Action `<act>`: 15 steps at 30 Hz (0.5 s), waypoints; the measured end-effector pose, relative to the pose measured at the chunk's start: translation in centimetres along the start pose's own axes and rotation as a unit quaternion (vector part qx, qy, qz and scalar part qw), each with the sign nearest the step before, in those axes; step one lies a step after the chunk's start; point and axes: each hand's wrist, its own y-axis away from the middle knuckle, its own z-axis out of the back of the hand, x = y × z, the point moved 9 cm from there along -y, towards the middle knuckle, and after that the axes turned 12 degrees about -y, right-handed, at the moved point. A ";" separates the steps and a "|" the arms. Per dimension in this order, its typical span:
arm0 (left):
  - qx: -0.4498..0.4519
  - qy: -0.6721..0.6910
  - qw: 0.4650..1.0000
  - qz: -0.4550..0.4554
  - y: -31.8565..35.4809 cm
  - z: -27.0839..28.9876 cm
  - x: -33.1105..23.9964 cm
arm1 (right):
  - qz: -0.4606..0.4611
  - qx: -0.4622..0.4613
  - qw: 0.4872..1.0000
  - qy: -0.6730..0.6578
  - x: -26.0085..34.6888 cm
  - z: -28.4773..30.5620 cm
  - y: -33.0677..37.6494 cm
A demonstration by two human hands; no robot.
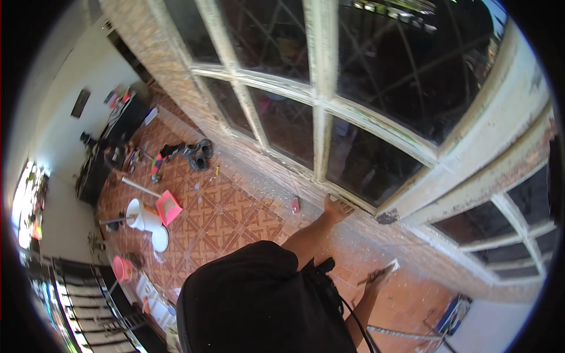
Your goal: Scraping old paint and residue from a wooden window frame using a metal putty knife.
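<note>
My left hand [334, 210] lies against the low ledge under the white-framed window [321, 117], its fingers seemingly stretched out along the wall. Lower and further right, my right hand [373, 279] is closed around a thin hand tool [393, 265] with a pale, flat-looking end. That end is close to the dusty floor strip by the wall; whether it touches cannot be made out. The white paint on the window frame is worn and chipped. A small red block-like object [295, 205] sits near the wall, left of my left hand.
Patterned reddish tiles [235, 212] stretch leftward, with pale debris along the wall. A pink dustpan [169, 207], a white bucket [143, 215], a pink bucket [122, 268] and dark shoes [200, 155] stand about. At lower right are a pale bar [406, 334] and a blue object [453, 315].
</note>
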 end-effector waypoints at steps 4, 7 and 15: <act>-0.005 -0.009 0.999 -0.033 0.0 -0.5 -2.6 | -0.018 -0.037 0.996 0.079 -0.4 6.2 0.8; -0.010 0.012 0.998 -0.055 0.6 0.7 -5.8 | -0.068 -0.095 0.986 0.117 -2.4 10.2 1.4; 0.039 0.019 0.999 -0.026 3.9 3.5 -11.6 | -0.171 -0.108 0.944 0.262 -9.1 16.5 2.0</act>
